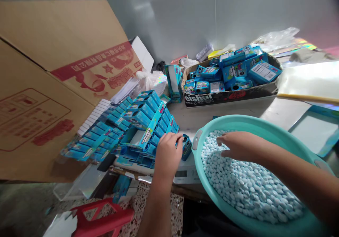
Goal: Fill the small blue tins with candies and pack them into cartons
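My left hand [169,152] is closed round a small open blue box [186,147], held upright on a white scale [185,173] beside the basin. My right hand [235,146] reaches into a teal plastic basin [265,125] full of pale blue candies [246,184]. Its fingers are curled down into the candies at the basin's left side; what they hold is hidden. A heap of folded blue boxes [137,127] lies just left of my left hand.
A large brown cardboard carton [53,88] leans at the left. A shallow cardboard tray [227,95] with several filled blue boxes sits at the back. Clear plastic sheets [309,81] lie at the right, a red plastic stool [103,219] stands below.
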A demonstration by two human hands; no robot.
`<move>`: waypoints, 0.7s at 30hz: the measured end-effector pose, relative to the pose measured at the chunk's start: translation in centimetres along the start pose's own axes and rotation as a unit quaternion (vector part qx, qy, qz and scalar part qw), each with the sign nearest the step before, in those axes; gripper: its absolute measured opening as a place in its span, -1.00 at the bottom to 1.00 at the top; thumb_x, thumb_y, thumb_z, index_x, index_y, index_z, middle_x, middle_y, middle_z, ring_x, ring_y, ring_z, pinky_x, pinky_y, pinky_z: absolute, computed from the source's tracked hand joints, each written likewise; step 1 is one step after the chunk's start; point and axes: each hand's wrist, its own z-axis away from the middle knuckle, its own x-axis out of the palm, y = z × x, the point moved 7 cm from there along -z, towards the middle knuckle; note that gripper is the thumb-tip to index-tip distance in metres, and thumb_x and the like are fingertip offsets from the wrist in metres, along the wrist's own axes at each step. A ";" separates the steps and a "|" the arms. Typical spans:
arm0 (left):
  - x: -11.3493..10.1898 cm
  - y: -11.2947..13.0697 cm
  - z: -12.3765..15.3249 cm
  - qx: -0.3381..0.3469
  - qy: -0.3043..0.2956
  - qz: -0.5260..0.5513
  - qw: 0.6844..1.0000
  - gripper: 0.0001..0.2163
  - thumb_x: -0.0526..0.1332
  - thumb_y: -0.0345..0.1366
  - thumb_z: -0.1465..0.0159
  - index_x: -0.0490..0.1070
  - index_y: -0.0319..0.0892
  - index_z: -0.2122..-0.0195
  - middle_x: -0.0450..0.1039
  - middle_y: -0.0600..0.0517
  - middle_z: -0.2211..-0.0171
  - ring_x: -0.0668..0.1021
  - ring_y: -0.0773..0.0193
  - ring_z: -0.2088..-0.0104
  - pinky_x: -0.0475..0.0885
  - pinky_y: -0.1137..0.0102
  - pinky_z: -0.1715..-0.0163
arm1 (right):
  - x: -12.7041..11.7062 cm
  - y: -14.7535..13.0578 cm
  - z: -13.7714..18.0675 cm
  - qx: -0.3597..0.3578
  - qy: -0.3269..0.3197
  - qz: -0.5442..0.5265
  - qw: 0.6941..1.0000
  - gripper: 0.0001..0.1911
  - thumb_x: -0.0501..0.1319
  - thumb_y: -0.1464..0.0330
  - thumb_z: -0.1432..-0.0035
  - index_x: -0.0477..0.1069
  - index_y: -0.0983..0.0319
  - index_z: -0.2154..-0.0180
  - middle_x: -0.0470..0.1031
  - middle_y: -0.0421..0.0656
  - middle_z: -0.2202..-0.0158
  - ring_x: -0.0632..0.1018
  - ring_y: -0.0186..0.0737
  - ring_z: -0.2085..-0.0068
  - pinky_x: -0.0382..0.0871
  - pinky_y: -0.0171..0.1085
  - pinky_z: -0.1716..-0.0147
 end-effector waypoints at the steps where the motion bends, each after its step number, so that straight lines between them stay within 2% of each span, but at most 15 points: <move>1: 0.1 -0.5 -0.2 -0.007 -0.006 -0.004 1.000 -0.88 0.18 -0.34 -0.32 0.52 -0.13 0.21 0.53 0.02 0.25 0.52 0.19 0.18 0.40 0.25 0.06 | -0.1 0.0 0.0 0.000 -0.001 0.001 1.000 -0.67 0.22 0.26 -0.12 0.49 0.20 0.07 0.56 0.00 0.11 0.57 0.09 0.15 0.37 -0.16 0.28; 5: 0.7 -1.2 -0.8 -0.030 -0.006 0.008 1.000 -0.86 0.17 -0.32 -0.32 0.53 -0.14 0.22 0.54 0.00 0.24 0.53 0.19 0.18 0.40 0.24 0.02 | -0.3 -0.3 0.3 -0.009 -0.003 0.015 1.000 -0.69 0.21 0.27 -0.14 0.49 0.23 0.09 0.57 0.03 0.13 0.58 0.09 0.14 0.37 -0.18 0.29; 7: 1.2 -1.2 -0.9 -0.037 -0.012 0.017 0.999 -0.86 0.17 -0.33 -0.31 0.53 -0.14 0.22 0.55 -0.01 0.22 0.54 0.18 0.17 0.38 0.18 -0.05 | -0.5 -0.5 0.4 -0.014 0.006 0.022 1.000 -0.69 0.21 0.29 -0.14 0.50 0.25 0.09 0.57 0.05 0.15 0.58 0.08 0.16 0.36 -0.19 0.31; 11: 1.8 -1.2 -1.0 -0.037 -0.041 0.037 0.998 -0.86 0.18 -0.31 -0.30 0.53 -0.13 0.21 0.57 0.01 0.18 0.55 0.18 0.11 0.17 -0.01 -0.24 | -0.9 -0.9 0.6 -0.016 0.026 0.022 0.999 -0.72 0.19 0.29 -0.18 0.52 0.24 0.11 0.58 0.05 0.20 0.60 0.09 0.20 0.33 -0.17 0.35; 12: 1.6 -1.3 -0.9 -0.037 -0.031 0.049 0.998 -0.86 0.18 -0.29 -0.31 0.52 -0.13 0.19 0.57 0.01 0.17 0.56 0.18 0.11 0.15 -0.01 -0.26 | -0.8 -0.9 0.6 -0.015 0.026 0.020 0.999 -0.72 0.19 0.28 -0.18 0.52 0.24 0.10 0.58 0.04 0.20 0.60 0.11 0.20 0.33 -0.16 0.36; 14: 0.6 -1.4 -0.2 -0.053 0.023 0.086 0.995 -0.80 0.17 -0.25 -0.32 0.48 -0.13 0.08 0.56 0.00 0.15 0.56 0.21 0.11 0.24 0.06 -0.22 | -0.7 -0.9 0.5 -0.012 0.024 0.016 1.000 -0.70 0.19 0.27 -0.18 0.51 0.23 0.09 0.58 0.04 0.18 0.60 0.14 0.18 0.33 -0.15 0.35; 16: -0.5 -1.3 0.9 -0.082 0.092 0.125 0.984 -0.71 0.17 -0.22 -0.33 0.39 -0.13 -0.05 0.54 -0.02 0.15 0.56 0.24 0.11 0.39 0.19 -0.09 | -0.6 -0.8 0.5 -0.012 0.028 0.015 0.999 -0.70 0.20 0.28 -0.18 0.52 0.23 0.08 0.59 0.04 0.17 0.60 0.14 0.17 0.34 -0.15 0.35; 18: -0.4 0.1 2.1 -0.078 0.111 0.156 0.978 -0.69 0.16 -0.24 -0.33 0.35 -0.12 -0.09 0.53 -0.02 0.15 0.56 0.25 0.11 0.46 0.28 0.02 | -0.7 -0.6 0.4 -0.016 0.032 0.013 0.999 -0.69 0.22 0.30 -0.16 0.52 0.25 0.08 0.59 0.04 0.18 0.60 0.13 0.17 0.35 -0.17 0.35; 19: 0.2 1.6 2.5 -0.046 0.080 0.168 0.981 -0.71 0.16 -0.25 -0.33 0.37 -0.11 -0.07 0.53 -0.02 0.14 0.56 0.25 0.09 0.46 0.30 0.02 | -0.8 -0.6 0.4 -0.023 0.028 0.015 0.999 -0.68 0.22 0.30 -0.16 0.51 0.27 0.07 0.59 0.06 0.17 0.60 0.12 0.17 0.36 -0.17 0.34; 21: 2.7 5.4 3.5 0.063 -0.060 0.181 0.980 -0.75 0.18 -0.29 -0.30 0.44 -0.08 0.00 0.51 -0.04 0.06 0.54 0.23 0.04 0.45 0.30 -0.01 | -1.1 -0.7 0.3 -0.044 0.003 0.025 0.999 -0.62 0.22 0.29 -0.16 0.49 0.32 0.02 0.59 0.09 0.14 0.60 0.10 0.17 0.39 -0.18 0.33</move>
